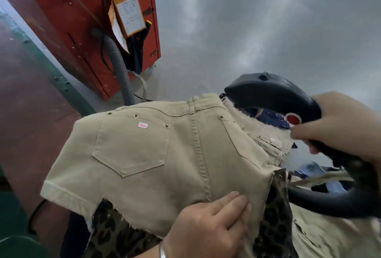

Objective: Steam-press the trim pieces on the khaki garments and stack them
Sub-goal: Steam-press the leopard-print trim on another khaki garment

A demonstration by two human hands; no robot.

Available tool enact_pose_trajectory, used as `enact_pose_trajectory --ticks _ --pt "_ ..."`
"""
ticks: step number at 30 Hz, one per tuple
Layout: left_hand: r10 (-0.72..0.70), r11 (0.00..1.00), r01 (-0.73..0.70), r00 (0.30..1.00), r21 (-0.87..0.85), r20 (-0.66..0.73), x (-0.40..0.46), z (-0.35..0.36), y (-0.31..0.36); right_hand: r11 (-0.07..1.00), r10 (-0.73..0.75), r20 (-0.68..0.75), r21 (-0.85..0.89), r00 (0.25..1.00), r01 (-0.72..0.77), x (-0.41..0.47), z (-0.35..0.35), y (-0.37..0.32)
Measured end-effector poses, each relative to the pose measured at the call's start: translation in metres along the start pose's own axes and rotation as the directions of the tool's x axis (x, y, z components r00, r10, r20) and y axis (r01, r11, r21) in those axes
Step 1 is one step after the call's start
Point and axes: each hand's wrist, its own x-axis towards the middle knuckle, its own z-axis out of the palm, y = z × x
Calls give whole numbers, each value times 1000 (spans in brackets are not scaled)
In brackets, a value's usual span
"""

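A khaki garment (156, 154) with back pockets lies spread before me, waistband at the far side. Leopard-print trim (115, 235) shows under its raw near edge and at its right side. My left hand (210, 224) lies on the near edge of the khaki cloth, fingers curled over it. My right hand (338, 128) grips the handle of a black steam iron (270, 93), which is raised above the garment's far right corner. A red button sits on the iron near my thumb. A black hose (321, 202) runs from the iron.
More khaki garments (329, 235) lie piled at the right, with dark blue cloth (272, 115) behind them. A red cabinet (86, 20) with a grey corrugated hose (121, 68) and an orange tag stands at the far left. Grey floor spreads beyond.
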Motion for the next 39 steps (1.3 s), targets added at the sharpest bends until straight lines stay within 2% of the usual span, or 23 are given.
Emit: enact_pose_trajectory --ticks 4,8,17,19,23,26,32,35,37,39 --pt "-7 999 7 1000 33 -19 10 -2 7 999 50 77 -13 996 -50 -58 15 28" --pt "35 993 -47 994 105 108 20 -2 12 989 86 176 -135 981 -62 -73 38 39" --pt "-70 998 66 971 24 228 21 -8 7 989 -36 277 147 960 -5 -12 34 30" --pt "-87 996 84 962 24 259 22 -9 7 987 -38 256 161 966 -4 6 34 24" --pt "-83 996 73 955 46 284 28 -10 11 965 28 111 256 993 -56 52 38 3" --pt "-137 990 115 924 80 356 30 -14 18 947 69 51 311 996 -82 65 34 3" --pt "-196 980 194 887 49 418 19 -21 12 958 42 10 282 999 -43 11 19 36" --pt "-235 972 221 862 85 448 24 -35 5 959 47 4 280 999 -46 -21 23 54" --pt "-305 952 282 814 122 495 26 -45 0 954 71 3 291 997 -68 -35 26 67" --pt "-388 921 333 733 202 558 25 -56 -8 945 111 -4 309 994 -104 -46 27 79"
